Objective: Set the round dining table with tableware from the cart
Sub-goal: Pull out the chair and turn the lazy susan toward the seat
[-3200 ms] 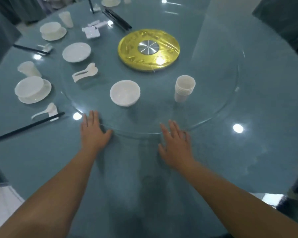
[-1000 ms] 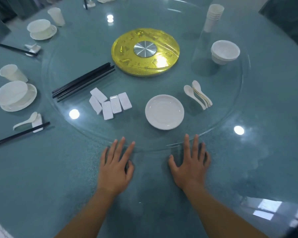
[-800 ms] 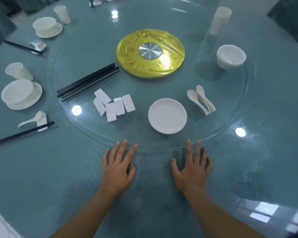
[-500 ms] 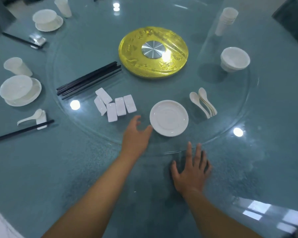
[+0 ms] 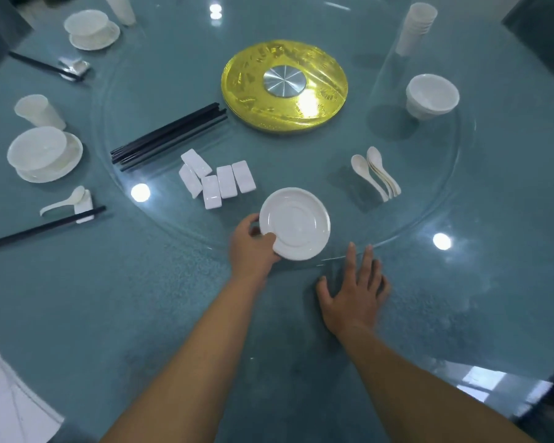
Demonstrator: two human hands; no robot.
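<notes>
A white saucer [image 5: 296, 222] lies at the near edge of the glass turntable [image 5: 429, 215]. My left hand [image 5: 251, 247] grips its left rim, thumb on top and fingers at the rim's edge. My right hand [image 5: 357, 292] lies flat on the blue-green table [image 5: 141, 314], fingertips at the turntable's edge. On the turntable are several white chopstick rests [image 5: 216, 182], a bundle of black chopsticks [image 5: 170, 135], stacked white spoons [image 5: 378, 174], stacked bowls [image 5: 432, 95] and stacked cups [image 5: 416, 27].
A gold disc [image 5: 283, 86] marks the turntable's centre. Two set places lie on the left: a bowl on a saucer [image 5: 44, 153] with a cup [image 5: 39, 111], spoon [image 5: 63, 201] and chopsticks [image 5: 42, 227], and a farther bowl on a saucer [image 5: 92, 28].
The turntable was turned, bringing the saucer, rests and spoons near. My left hand then lifted off the table, reached forward and took hold of the saucer's rim. My right hand stayed flat.
</notes>
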